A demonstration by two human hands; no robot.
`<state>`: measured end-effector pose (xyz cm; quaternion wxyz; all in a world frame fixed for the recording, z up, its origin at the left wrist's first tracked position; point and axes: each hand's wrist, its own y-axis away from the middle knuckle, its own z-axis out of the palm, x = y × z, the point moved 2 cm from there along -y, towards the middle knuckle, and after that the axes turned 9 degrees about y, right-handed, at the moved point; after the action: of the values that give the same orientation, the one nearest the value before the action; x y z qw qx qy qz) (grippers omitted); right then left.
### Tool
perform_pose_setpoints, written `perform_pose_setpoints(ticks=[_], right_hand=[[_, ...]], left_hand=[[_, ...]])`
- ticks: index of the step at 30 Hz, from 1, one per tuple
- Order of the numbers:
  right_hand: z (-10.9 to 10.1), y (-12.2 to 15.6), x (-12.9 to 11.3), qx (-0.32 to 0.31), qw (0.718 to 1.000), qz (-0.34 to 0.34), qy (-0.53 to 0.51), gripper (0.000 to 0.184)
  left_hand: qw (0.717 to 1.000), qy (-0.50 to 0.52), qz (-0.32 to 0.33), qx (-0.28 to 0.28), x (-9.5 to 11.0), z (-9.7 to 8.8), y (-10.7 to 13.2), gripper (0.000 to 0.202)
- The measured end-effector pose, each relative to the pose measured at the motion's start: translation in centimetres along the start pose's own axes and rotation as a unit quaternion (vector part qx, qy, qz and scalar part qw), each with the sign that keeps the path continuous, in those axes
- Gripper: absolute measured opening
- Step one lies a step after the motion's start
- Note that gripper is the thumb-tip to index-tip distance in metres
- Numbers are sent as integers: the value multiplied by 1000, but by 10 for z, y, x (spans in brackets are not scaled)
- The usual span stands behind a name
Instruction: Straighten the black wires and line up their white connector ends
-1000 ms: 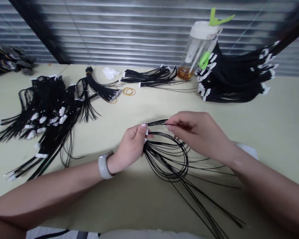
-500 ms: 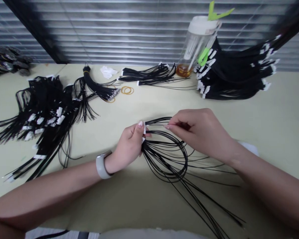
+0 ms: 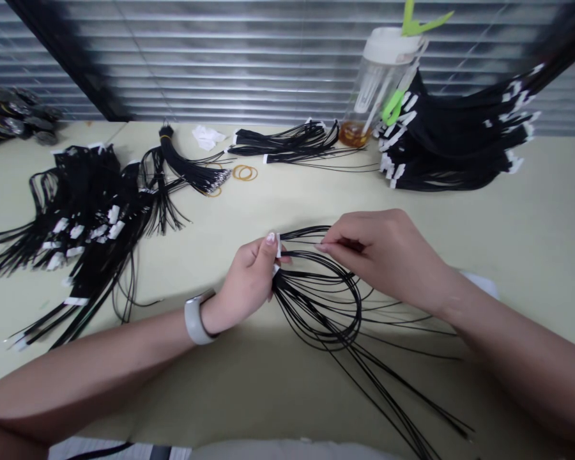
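Note:
My left hand (image 3: 252, 271) is closed on a white connector (image 3: 278, 245) at the end of a wire harness, thumb on top. From it several thin black wires (image 3: 335, 297) fan out to the right, some curving in a loop and others trailing toward the table's front edge. A second white piece shows just below, at the edge of my palm. My right hand (image 3: 378, 249) pinches one black wire between thumb and forefinger, a short way right of the connector. The wire's end at the pinch is partly hidden by the fingers.
Black wire bundles with white connectors (image 3: 91, 217) lie at the left, and a taller stack (image 3: 455, 140) stands at the back right. A clear bottle (image 3: 376, 83) with amber liquid stands beside that stack. Rubber bands (image 3: 245, 173) and crumpled tissue (image 3: 207, 137) lie near the back.
Hardly anything differs. Both hands keep their hold on the connector and the wire, and the view has shifted very slightly.

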<state>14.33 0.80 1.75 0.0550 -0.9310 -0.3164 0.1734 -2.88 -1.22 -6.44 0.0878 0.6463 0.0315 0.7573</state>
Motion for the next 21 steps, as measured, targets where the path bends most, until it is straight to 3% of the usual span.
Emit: perform_pose_setpoints(ticks=[21], right_hand=[[6, -1, -1, 10, 1000, -12, -13, 10]], left_hand=[[1000, -7, -1, -14, 0, 1, 0, 44]])
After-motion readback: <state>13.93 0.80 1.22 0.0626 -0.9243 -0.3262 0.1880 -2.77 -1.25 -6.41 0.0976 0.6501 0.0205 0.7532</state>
